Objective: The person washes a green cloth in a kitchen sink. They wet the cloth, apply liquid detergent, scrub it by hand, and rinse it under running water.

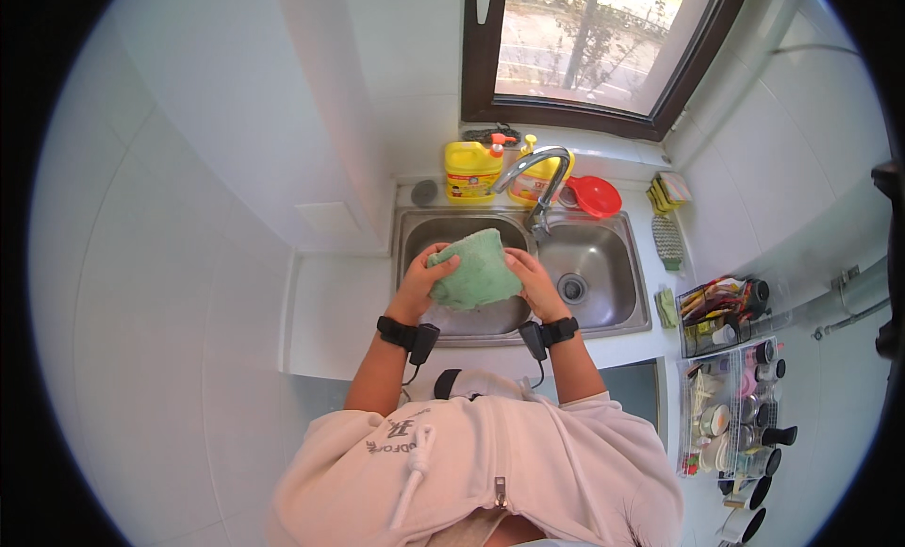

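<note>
A green cloth (477, 272), folded into a thick pad, is held up over the left basin (481, 323) of a stainless steel double sink. My left hand (422, 278) grips its left edge, with the thumb on top and the fingers behind. At the opposite edge, my right hand (534, 282) pinches the cloth the same way. The fingers beneath it are partly hidden. Behind the cloth, a chrome gooseneck faucet (558, 166) rises between the two basins, and the right basin (601, 271) shows its drain strainer (572, 288).
Yellow detergent jugs (472, 166) and a red plastic ladle (598, 196) stand behind the sink. Sponges (668, 192), a patterned scrubbing pad (667, 241) and a green cloth (666, 308) lie along the right. Wire baskets (735, 349) of jars and packets line the right wall. A window (587, 45) is above.
</note>
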Demonstrator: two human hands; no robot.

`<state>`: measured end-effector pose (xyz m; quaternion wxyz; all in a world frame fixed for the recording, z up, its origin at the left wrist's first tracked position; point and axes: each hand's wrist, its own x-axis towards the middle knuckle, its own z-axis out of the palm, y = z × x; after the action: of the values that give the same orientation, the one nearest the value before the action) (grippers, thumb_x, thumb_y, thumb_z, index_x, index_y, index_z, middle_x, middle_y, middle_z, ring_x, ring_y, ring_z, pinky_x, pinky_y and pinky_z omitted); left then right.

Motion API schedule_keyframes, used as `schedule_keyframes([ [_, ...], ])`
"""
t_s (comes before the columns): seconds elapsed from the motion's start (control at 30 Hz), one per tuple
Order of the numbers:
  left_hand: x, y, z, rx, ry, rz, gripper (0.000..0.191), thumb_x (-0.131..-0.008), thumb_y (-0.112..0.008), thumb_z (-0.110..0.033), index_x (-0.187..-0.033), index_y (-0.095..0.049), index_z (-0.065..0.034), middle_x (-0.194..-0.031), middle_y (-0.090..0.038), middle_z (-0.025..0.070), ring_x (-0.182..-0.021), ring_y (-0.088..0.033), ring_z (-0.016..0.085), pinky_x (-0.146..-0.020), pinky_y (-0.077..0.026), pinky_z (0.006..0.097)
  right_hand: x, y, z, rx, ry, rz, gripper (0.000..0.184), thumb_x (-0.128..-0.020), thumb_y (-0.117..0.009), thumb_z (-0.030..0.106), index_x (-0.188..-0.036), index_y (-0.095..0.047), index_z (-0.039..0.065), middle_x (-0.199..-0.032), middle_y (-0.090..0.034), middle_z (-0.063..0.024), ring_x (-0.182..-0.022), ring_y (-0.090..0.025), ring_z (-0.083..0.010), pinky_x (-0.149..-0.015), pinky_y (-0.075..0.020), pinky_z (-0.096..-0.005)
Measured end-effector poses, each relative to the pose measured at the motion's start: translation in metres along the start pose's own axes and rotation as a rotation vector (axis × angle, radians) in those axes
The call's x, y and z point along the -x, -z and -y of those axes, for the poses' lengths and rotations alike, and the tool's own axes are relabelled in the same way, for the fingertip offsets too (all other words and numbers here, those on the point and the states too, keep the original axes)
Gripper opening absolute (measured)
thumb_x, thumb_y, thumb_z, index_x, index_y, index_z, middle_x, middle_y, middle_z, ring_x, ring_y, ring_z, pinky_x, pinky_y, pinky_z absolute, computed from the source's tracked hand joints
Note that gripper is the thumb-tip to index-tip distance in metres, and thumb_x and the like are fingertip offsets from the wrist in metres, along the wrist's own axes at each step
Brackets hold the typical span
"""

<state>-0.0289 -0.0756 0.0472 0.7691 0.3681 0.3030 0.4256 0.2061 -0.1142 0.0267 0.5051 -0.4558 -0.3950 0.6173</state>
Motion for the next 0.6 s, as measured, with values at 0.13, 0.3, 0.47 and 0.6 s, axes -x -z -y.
schedule_keyframes([
  [0.13, 0.001, -0.005, -0.004, -0.042, 0.062, 0.034, 0.035, -0.088, -0.073, -0.021, -0.115, -0.057, -0.0041, -0.104, -0.063, 0.0020, -0.095, -0.060, 0.012, -0.084, -0.050, 0.0287, -0.001, -0.002, 0.012, 0.031, -0.058, 0.141, 0.040, -0.094, -0.066, 0.025, -0.124, -0.057, 0.000, -0.108, -0.065, -0.0028, -0.098, -0.059, -0.0111, -0.086, -0.0473, -0.0258],
  [0.3, -0.009, 0.001, 0.006, -0.165, -0.025, -0.047, 0.038, -0.089, -0.074, -0.023, -0.115, -0.057, -0.0008, -0.102, -0.064, 0.0046, -0.093, -0.060, 0.011, -0.082, -0.050, 0.0279, -0.009, -0.006, 0.000, 0.077, 0.068, 0.012, 0.024, -0.092, -0.069, 0.020, -0.105, -0.059, 0.003, -0.097, -0.063, 0.0005, -0.087, -0.057, -0.0084, -0.076, -0.0471, -0.0241],
  [0.47, -0.021, 0.029, 0.029, -0.493, -0.032, -0.137, 0.041, -0.094, -0.066, -0.034, -0.115, -0.055, -0.0016, -0.103, -0.062, 0.0050, -0.095, -0.058, 0.012, -0.085, -0.047, 0.0287, -0.023, -0.008, -0.012, 0.237, 0.284, -0.172, 0.024, -0.093, -0.068, 0.023, -0.093, -0.053, 0.005, -0.082, -0.056, 0.0019, -0.075, -0.049, -0.0065, -0.065, -0.0426, -0.0251],
  [0.6, -0.037, 0.034, 0.052, -0.756, -0.131, -0.344, 0.043, -0.099, -0.055, -0.042, -0.109, -0.051, -0.0004, -0.099, -0.063, 0.0180, -0.094, -0.063, 0.026, -0.082, -0.048, 0.0385, -0.021, -0.022, -0.012, 0.479, 0.384, -0.275, 0.028, -0.093, -0.068, 0.026, -0.094, -0.052, 0.003, -0.078, -0.056, -0.0051, -0.070, -0.050, -0.0112, -0.063, -0.0435, -0.0291],
])
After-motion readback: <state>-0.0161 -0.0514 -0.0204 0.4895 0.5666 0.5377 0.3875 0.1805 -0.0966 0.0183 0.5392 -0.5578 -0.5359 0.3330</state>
